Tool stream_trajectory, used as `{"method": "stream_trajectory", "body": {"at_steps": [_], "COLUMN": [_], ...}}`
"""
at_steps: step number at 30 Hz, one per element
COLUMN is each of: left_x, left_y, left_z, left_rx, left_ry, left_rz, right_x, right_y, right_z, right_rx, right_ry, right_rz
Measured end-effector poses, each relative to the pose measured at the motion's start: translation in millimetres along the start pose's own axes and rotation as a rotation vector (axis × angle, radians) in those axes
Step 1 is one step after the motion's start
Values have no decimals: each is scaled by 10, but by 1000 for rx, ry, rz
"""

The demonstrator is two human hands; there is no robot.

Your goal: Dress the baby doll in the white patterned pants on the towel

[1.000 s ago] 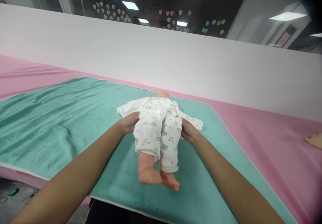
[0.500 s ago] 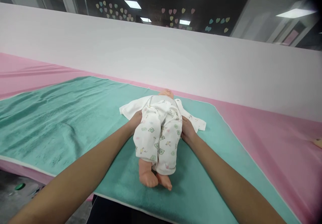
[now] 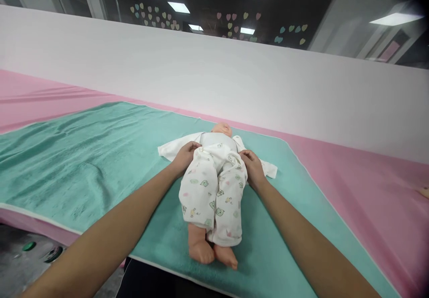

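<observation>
As a baby doll (image 3: 225,130) lies on a green towel (image 3: 134,132), my left hand (image 3: 186,157) and right hand (image 3: 254,168) pinch its printed trousers (image 3: 214,190) at the waist.

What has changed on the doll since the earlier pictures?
The left hand and right hand have moved up from beside the trousers to the waistband; whether they grip it is unclear. The feet sit nearer the towel's near edge. The sleeves stay spread, the doll on its back.
</observation>
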State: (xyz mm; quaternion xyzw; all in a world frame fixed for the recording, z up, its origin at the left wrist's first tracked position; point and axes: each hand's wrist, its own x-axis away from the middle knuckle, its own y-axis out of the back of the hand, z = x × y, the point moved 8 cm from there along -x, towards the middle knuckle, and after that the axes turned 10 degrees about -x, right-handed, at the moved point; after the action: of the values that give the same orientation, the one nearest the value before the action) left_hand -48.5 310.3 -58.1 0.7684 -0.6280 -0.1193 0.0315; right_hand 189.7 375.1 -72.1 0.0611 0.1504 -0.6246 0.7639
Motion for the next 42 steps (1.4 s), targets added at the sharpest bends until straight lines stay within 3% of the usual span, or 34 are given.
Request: {"method": "stream_trajectory", "body": {"at_steps": [5, 12, 17, 22, 25, 28, 32, 36, 39, 42], "left_x": [-91, -47, -126, -401, -474, -428, -311, -265, -253, -245], "left_y": [30, -19, -1, 128, 112, 44, 16, 61, 79, 99], "left_z": [-72, -170, -227, -60, 16, -11, -23, 51, 101, 133], "left_rx": [-107, -243, -284, -539, -625, -728, -840, -923, -843, -628], "left_ry": [-154, -208, -270, -158, -117, -204, -286, -215, -148, -78], "left_rz": [44, 213, 128, -140, -207, -218, -210, -172, -102, -57], "right_x": [-72, -102, -268, -599, -720, -662, -420, -228, -129, -62], "right_y": [-149, -412, -468, -490, -389, -253, -151, -28, 12, -5], "right_z": [251, 457, 474, 265, 94, -12, -66, -146, -261, -269], "right_rx": [228, 338, 478, 541, 485, 428, 419, 330, 190, 109], "right_ry": [32, 68, 126, 147, 119, 113, 113, 5, -189, -272], "right_rz": [214, 513, 416, 221, 72, -34, -7, 69, 185, 282]}}
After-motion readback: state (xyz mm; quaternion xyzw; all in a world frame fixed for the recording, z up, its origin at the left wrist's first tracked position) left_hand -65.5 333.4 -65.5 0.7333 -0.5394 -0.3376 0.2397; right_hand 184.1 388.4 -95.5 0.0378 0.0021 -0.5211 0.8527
